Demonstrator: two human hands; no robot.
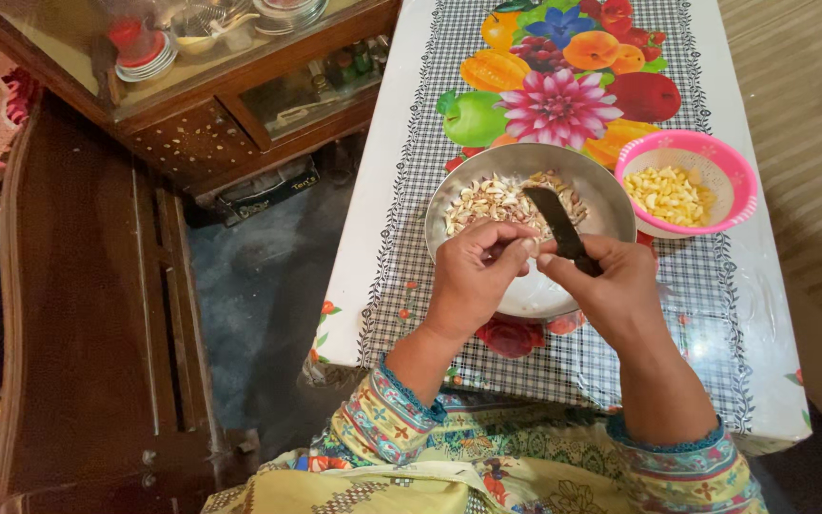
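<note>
From the head view, both forearms reach forward over a steel bowl. The left hand curls, its fingertips pinched on a small pale clove. The right hand is closed around a dark knife, whose blade points away, just beside the clove. A pink bowl of yellow pieces sits to the right.

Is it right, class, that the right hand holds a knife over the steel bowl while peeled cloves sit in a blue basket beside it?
Not quite. The head view shows the basket is pink, not blue. The rest stands: the right hand holds a knife over the steel bowl.
</note>
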